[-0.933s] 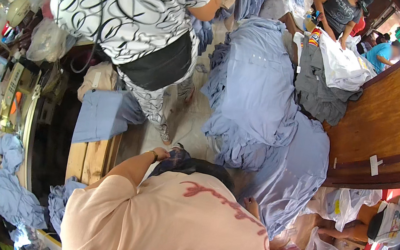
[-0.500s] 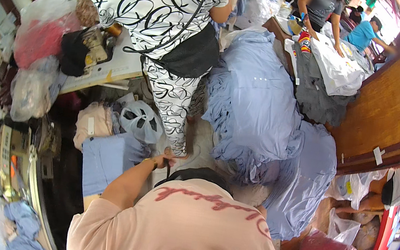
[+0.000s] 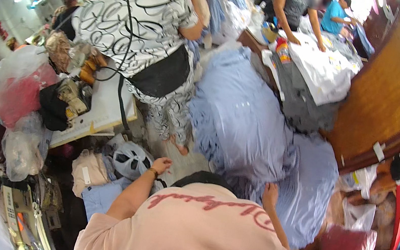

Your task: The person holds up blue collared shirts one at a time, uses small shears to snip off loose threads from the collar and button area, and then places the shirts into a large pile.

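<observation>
My left hand is held out in front of my body, fingers loosely stretched and apart, with nothing seen in it. A tied grey-white plastic bag lies just beyond its wrist, beside a bundle of beige cloth and folded light-blue cloth. On the other side, my right hand hangs against the lower edge of a big heap of light-blue garments. Its fingers look loosely extended; whether they touch the cloth I cannot tell. More blue garments are piled next to that hand.
Ahead on the left, a person in a black-and-white patterned outfit stands by a white table. Grey and white garments cover a table at far right, where other people work. A wooden panel and pink bundle are right.
My view has shifted and tilted up. My right hand has come into sight beside the blue heap. My left hand's fingers have spread. The patterned-outfit person appears farther left and away.
</observation>
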Tool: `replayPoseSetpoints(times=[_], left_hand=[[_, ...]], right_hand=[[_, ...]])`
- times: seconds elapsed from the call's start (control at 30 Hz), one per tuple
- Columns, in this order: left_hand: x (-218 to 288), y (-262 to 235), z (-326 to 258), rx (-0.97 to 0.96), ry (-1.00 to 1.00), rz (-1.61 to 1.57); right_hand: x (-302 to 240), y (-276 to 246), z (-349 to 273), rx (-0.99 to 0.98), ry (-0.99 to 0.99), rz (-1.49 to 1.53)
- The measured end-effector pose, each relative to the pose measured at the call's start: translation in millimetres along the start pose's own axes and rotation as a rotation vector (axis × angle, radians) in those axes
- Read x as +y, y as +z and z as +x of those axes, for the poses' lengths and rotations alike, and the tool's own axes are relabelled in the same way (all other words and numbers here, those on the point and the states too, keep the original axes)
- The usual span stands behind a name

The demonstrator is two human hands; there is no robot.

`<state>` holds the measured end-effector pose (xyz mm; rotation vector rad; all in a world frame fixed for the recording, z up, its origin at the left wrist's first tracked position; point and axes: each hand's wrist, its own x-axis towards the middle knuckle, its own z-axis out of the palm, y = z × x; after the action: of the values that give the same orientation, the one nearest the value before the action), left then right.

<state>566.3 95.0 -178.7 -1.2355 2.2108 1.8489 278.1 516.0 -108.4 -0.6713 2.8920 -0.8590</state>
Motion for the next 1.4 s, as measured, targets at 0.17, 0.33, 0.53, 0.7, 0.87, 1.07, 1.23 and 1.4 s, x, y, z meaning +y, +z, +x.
replayPoseSetpoints(times=[0.17, 0.33, 0.53, 0.7, 0.87, 1.07, 1.23, 1.4], left_hand=[[122, -1, 41, 0.072, 0.139, -0.169], [217, -21, 89, -0.03, 0.21, -0.098], [269, -36, 202, -0.14, 0.233, -0.019], [301, -19, 303, -0.116, 0.382, 0.318], [289, -7, 399, -0.126, 0.44, 0.35], [338, -19, 388, -0.118, 0.456, 0.527], [398, -70, 348, -0.316, 0.555, 0.202], [385, -116, 366, -0.445, 0.553, 0.6]], right_hand=[[-27, 7, 52, -0.013, -0.056, 0.198], [-47, 12, 79, -0.103, 0.073, 0.175], [-37, 56, 69, 0.148, 0.098, 0.099], [-48, 65, 67, 0.338, 0.534, 0.225], [-102, 104, 81, 0.701, 1.355, 0.262], [-112, 135, 35, 0.739, 1.418, 0.713], [-163, 56, 30, 0.623, 1.333, 0.147], [-162, 92, -5, 0.594, 1.218, 0.124]])
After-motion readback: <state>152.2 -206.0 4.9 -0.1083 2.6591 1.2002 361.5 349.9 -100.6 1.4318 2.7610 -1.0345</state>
